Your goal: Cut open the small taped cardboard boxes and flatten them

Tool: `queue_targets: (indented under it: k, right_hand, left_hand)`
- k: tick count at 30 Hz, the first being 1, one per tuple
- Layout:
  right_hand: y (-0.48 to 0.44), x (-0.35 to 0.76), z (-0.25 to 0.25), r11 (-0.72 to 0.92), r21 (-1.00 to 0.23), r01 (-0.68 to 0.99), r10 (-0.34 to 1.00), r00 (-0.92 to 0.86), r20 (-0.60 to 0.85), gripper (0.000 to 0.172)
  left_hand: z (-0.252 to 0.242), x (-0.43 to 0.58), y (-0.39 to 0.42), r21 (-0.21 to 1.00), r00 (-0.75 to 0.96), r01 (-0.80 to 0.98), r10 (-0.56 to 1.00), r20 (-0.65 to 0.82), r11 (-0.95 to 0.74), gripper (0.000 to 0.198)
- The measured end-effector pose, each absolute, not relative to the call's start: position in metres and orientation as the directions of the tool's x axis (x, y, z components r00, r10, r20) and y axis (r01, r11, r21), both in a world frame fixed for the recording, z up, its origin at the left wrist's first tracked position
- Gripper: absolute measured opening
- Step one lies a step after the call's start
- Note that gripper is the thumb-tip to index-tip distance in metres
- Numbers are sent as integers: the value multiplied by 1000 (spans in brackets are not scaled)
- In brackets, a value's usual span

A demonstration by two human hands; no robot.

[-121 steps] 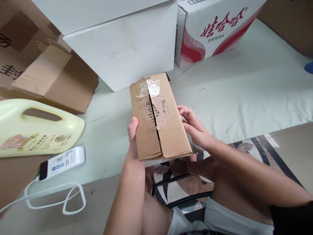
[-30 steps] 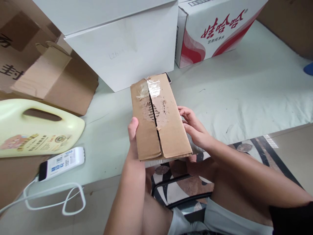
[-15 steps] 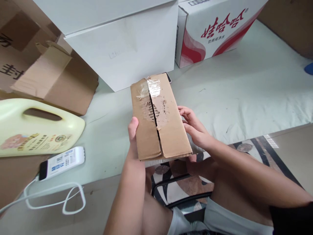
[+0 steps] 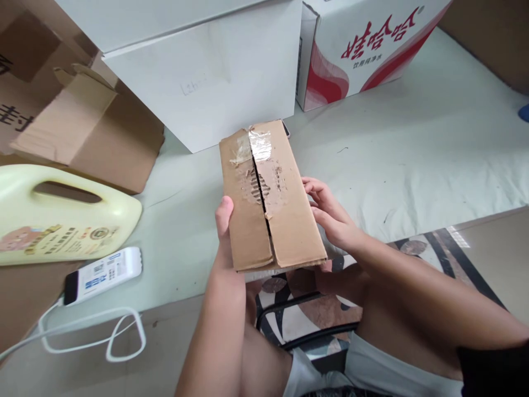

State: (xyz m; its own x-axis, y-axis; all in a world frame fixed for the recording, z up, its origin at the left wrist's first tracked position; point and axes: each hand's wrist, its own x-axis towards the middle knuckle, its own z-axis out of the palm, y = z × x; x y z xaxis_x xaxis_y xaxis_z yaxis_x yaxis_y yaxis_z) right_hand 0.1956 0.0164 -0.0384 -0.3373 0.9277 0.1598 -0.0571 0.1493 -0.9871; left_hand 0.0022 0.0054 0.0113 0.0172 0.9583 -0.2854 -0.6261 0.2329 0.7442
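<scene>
A small brown cardboard box [image 4: 289, 220] with torn patches and clear tape on its top flaps is held over the front edge of the cloth-covered table. The two flaps meet with a narrow gap between them. My left hand [image 4: 224, 218] grips the box's left side, its thumb at the edge and its other fingers hidden behind the cardboard. On the right side, my right hand [image 4: 330, 215] holds the box with bent fingers against its wall. Part of a dark object [image 4: 286, 128] shows behind the box's far right corner.
Large white box [image 4: 206, 82] behind; red-and-white carton [image 4: 363, 60] at back right. Brown cartons [image 4: 82, 127] stand left, near a pale yellow jug [image 4: 119, 215]. A white device [image 4: 103, 275] with a looped cable lies on the table [image 4: 413, 165] at front left.
The view has shifted slightly, so the jug and left cartons appear a little further left. Both hands keep their hold on the box, which has hardly moved.
</scene>
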Motion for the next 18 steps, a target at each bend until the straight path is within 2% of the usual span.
queue_targets:
  k: [9, 13, 18]
  right_hand:
    - [16, 196, -41, 160, -984, -74, 922, -344, 175, 26]
    - [16, 197, -40, 155, -985, -78, 924, -341, 172, 26]
    - [15, 196, -40, 173, -981, -87, 922, -336, 192, 24]
  left_hand:
    - [13, 3, 5, 752, 2, -618, 957, -289, 228, 54]
    - [14, 5, 5, 766, 9, -602, 962, -274, 224, 61]
    - [13, 4, 4, 759, 99, -607, 970, -222, 235, 69]
